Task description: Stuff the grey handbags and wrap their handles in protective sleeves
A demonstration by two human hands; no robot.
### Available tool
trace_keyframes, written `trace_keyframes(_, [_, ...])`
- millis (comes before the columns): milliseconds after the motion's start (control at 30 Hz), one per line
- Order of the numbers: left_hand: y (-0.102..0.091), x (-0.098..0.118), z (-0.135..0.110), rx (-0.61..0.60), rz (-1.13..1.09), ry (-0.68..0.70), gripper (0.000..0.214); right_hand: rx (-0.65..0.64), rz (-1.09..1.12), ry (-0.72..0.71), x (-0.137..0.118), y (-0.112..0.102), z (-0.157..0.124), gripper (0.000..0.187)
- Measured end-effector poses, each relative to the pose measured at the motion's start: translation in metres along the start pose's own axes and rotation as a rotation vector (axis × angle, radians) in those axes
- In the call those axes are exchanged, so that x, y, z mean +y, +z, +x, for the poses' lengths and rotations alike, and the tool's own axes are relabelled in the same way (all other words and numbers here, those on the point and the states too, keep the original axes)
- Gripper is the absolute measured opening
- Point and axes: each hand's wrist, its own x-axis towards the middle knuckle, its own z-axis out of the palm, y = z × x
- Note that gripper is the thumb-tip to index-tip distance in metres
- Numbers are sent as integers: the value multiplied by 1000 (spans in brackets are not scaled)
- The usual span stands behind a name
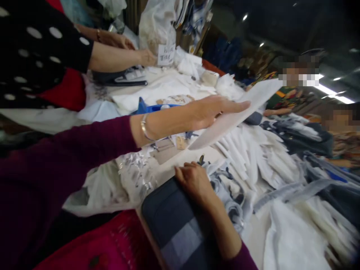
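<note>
My left hand, with a bangle at the wrist, is closed on a thin white sheet. It holds the sheet tilted above the table, index finger stretched along its face. Whether the sheet is paper or thin plastic, I cannot tell. Lower down, my right hand has its fingers curled at the top edge of a dark, flat fabric piece with rounded corners and a paler band. The dark piece lies at the table's near edge. Small clear plastic packets lie left of it.
Many white strips and grey-edged fabric pieces cover the right side. A blue object is behind my left forearm. At the far left, a co-worker's hand touches a labelled clear bag. Other people are at the right.
</note>
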Motion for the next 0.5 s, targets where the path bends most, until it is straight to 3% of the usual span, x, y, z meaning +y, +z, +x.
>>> trace_keyframes(100, [-42,-1,-99,157,126,-38,27,36,124,-24,3,-8,-3,46])
trace_keyframes(167, [-58,-14,-154,171,163,-137,41,68,203,-50,2,-12,-7,43])
trace_keyframes(233, [-65,-34,-192,129,142,-264,50,106,260,-68,0,-16,-10,37])
trace_keyframes(367, [-66,-69,-217,11,75,-395,59,138,312,-86,-5,-19,-13,28])
trace_keyframes(500, [-58,-84,-206,-22,109,-304,56,134,300,-137,-9,-20,-12,26])
